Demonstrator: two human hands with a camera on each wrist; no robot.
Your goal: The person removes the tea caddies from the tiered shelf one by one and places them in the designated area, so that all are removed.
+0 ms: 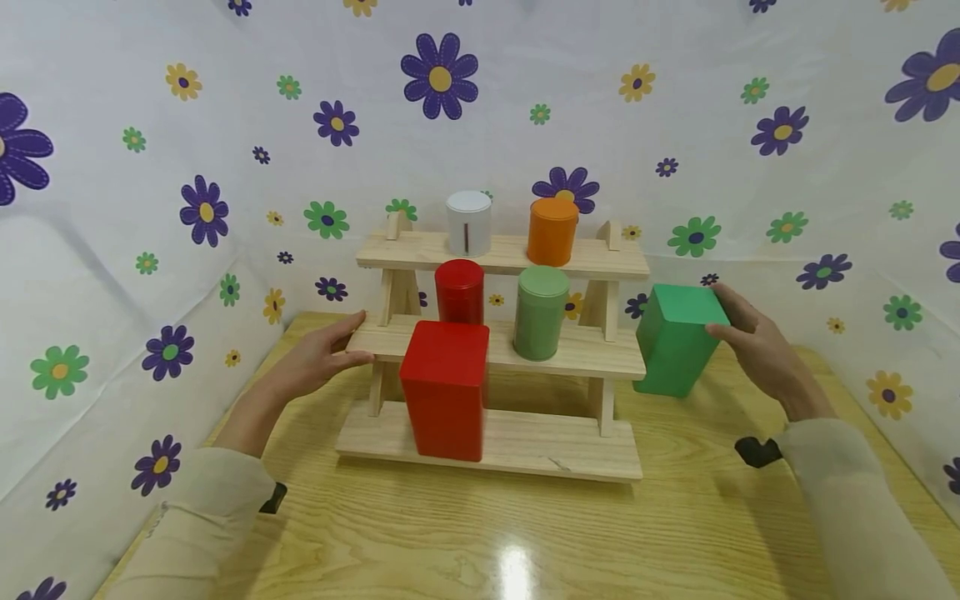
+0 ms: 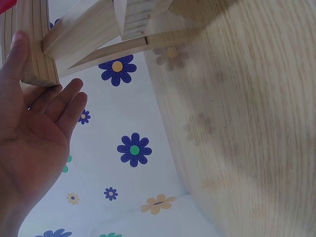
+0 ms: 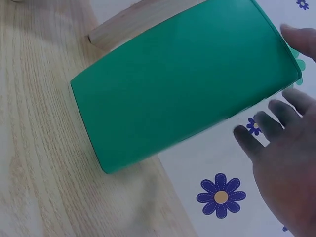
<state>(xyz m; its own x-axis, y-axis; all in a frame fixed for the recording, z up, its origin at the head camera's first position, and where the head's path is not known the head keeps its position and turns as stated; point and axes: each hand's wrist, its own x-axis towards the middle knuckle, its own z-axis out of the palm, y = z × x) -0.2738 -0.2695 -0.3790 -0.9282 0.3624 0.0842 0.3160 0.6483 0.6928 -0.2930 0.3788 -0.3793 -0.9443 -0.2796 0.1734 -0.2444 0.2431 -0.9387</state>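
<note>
**One hand on the stand, the other at the green box**

From where I'm standing, the three-tiered wooden stand (image 1: pixel 555 446) is the centre of it all, set on a wood-grained table (image 1: pixel 420 533). The person's left hand (image 1: pixel 318 360) is at the stand's left end and holds the middle tier by its edge, thumb on top and fingers underneath, a narrow grip on the board. The right hand (image 1: pixel 761 354) is off the stand's right side, at the top of a tall green box (image 1: pixel 671 350). Thumb and fingers are spread wide around the box's upper corner; whether they actually clasp it, I can't tell. That box is upright on the table, just beside the stand's right end.

A tall red box (image 1: pixel 446 392) stands on the stand's bottom tier, left of its middle, partly hiding a red canister (image 1: pixel 460 292) on the middle tier. A pale green canister (image 1: pixel 540 312) shares that tier, to the right. Up on the stand's top tier are a white canister (image 1: pixel 468 223) and, right of it, an orange canister (image 1: pixel 552 232). Behind the stand hangs a flower-printed cloth (image 1: pixel 510 150).
</note>
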